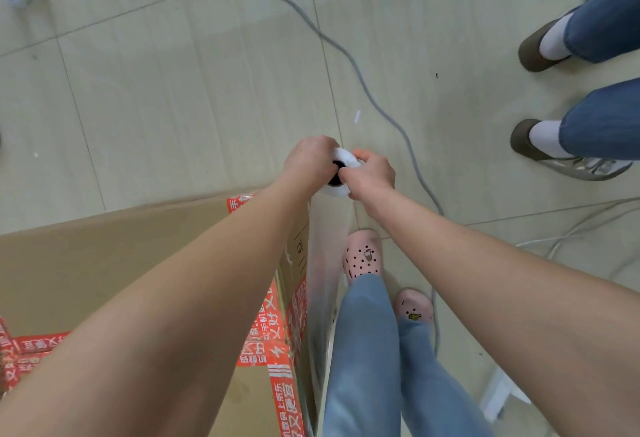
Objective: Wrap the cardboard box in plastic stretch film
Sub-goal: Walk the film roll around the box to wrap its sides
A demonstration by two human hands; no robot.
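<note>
A large brown cardboard box [104,256] with red printed tape fills the lower left. At its right edge I hold a roll of stretch film [341,158] upright, seen end-on, white with a dark core. My left hand [310,159] grips the roll from the left; my right hand [372,173] grips it from the right, a finger at the core. A clear sheet of film [320,298] runs down the box's right side. My forearms cover part of the box top.
My feet in pink clogs [362,256] stand close to the box's right side. Another person's legs and brown shoes [533,139] are at the right. A grey cable [346,52] crosses the tiled floor; white cables [571,232] lie at right.
</note>
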